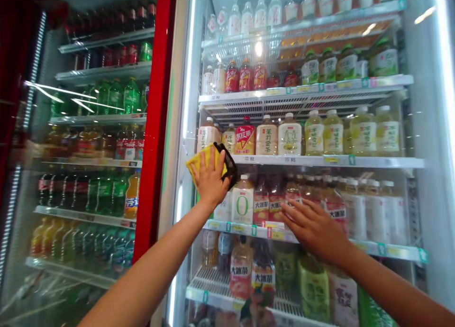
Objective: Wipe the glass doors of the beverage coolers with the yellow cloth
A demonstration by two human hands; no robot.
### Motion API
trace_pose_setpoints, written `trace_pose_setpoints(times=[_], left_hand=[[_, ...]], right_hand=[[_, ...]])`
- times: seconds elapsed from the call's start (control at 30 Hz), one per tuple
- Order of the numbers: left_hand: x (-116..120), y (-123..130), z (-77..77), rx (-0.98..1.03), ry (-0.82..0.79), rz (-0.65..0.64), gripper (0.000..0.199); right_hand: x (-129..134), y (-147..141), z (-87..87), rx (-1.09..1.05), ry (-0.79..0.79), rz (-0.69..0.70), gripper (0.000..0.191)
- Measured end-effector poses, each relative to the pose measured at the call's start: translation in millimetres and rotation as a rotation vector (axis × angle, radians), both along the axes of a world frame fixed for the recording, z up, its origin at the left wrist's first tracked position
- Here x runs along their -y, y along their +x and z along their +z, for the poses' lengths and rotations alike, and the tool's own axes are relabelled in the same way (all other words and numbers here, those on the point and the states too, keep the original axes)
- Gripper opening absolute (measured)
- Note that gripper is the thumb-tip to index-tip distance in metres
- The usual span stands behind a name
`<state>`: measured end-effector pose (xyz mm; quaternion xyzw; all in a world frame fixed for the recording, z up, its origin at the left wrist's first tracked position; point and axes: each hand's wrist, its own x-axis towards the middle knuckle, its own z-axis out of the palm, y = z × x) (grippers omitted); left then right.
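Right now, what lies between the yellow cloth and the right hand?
The head view shows a bottle with a green 0 and two red-labelled bottles between the yellow cloth and right hand, further back on a shelf.

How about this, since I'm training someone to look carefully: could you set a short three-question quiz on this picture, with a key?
1. Which hand lies on the yellow cloth?
2. True or false: the right hand is clenched into a fist.
3. What colour is the large 0 on the bottle?
A) Red
B) Green
C) Black

Key:
1. The left hand, with its fingers spread.
2. False; it is open.
3. B
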<state>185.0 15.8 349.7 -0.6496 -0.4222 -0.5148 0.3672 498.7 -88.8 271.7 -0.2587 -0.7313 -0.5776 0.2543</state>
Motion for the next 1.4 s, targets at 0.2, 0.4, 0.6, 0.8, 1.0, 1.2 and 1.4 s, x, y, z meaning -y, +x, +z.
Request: trace_pose_setpoints(times=[0.2, 0.4, 0.6, 0.8, 1.0, 1.2, 1.4], left_hand=[[22.3, 6.6, -31.2, -0.579, -0.09, -0.08, 0.087], [37.0, 79.4, 42.3, -0.161, -0.159, 0.022, 0.079], [55.1, 120.5, -12.7, -0.813, -0.103, -0.215, 0.09], [52.6, 130.7, 7.0, -0.492, -0.06, -0.105, 0.084], [65.8, 206.3, 3.1, -0.366, -0.139, -0.362, 0.085], [56.3, 158.7, -6.1, -0.162, -0.316, -0.946, 0.069], [56.8, 95.3, 5.7, -0.147, -0.22, -0.751, 0.056]], right_hand=[[12.0, 13.6, -12.5, -0.048, -0.04, -0.108, 0.032], [30.1, 36.5, 17.6, -0.125, -0.119, -0.209, 0.036], [74.6, 74.7, 5.4, -0.275, -0.157, -0.233, 0.035], [100.7, 100.7, 15.4, -0.491, -0.152, -0.156, 0.033], [73.6, 75.0, 47.8, -0.82, -0.149, 0.324, 0.034], [16.7, 14.7, 40.5, -0.787, -0.279, 0.438, 0.057], [-19.7, -24.9, 80.2, -0.475, -0.222, -0.066, 0.056]])
